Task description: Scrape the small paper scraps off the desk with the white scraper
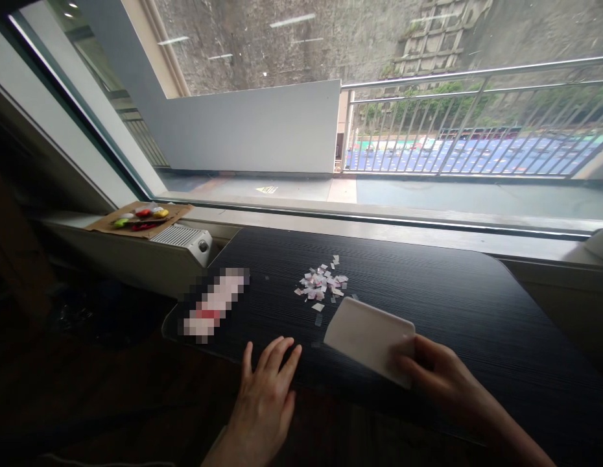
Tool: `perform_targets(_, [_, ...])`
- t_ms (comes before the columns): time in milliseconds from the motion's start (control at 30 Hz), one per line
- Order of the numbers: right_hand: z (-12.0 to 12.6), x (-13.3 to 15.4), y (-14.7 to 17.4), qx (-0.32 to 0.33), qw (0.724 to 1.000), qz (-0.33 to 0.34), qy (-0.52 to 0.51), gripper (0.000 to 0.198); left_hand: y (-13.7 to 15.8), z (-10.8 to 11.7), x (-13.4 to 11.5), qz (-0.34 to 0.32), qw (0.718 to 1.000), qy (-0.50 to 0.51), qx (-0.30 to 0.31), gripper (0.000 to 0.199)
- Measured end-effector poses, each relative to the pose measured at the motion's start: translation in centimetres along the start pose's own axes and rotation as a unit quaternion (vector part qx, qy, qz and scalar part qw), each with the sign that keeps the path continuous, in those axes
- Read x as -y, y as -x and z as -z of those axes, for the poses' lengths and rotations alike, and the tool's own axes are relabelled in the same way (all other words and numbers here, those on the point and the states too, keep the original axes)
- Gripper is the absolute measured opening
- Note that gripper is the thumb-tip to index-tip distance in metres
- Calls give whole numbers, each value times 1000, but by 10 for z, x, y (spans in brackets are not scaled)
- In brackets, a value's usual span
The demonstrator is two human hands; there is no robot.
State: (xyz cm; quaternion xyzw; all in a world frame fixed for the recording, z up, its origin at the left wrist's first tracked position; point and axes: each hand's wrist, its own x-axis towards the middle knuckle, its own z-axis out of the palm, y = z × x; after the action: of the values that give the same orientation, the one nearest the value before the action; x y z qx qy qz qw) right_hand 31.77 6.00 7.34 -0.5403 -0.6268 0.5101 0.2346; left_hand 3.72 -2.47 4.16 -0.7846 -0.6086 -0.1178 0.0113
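Between the thumb and fingers of my right hand (428, 363) is a thin, pale, rectangular card (369, 334), gripped by its right end. It slopes over the dark table, and its left corner points towards a heap of small paper scraps (321, 283). The scraps are white and pinkish, with a few clear bits around them. My left hand (270, 383) is open at the table's near edge, palm down and fingers spread, holding nothing. Whether its fingertips touch the tabletop I cannot tell.
The black wood-grain table (408, 272) has rounded corners and stands against a window sill (292, 217). A blurred-out pink and red item (216, 305) lies on its left side. Further left, a cardboard piece (104, 222) with colourful small packets rests above a white radiator (182, 240).
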Motion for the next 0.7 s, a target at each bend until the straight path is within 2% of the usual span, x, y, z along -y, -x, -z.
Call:
perform_targets(100, [0, 2, -18, -29, 999, 15, 8, 25, 1, 1, 1, -6, 1000, -5, 14, 66])
perform_targets(233, [-8, 12, -27, -10, 999, 14, 30, 24, 0, 3, 2, -7, 1000, -5, 28, 66])
perform_targets(367, [-9, 17, -20, 60, 996, 18, 58, 22, -1, 5, 4, -13, 1000, 2, 26, 65])
perform_targets(467, [-5, 15, -13, 110, 993, 8, 39, 23, 0, 7, 7, -13, 1000, 16, 21, 60])
perform_targets(600, [-6, 13, -14, 66, 998, 6, 14, 28, 5, 10, 13, 5, 1000, 27, 11, 52])
perform_targets(700, [-11, 15, -17, 61, 997, 13, 42, 22, 10, 9, 17, 10, 1000, 24, 7, 53])
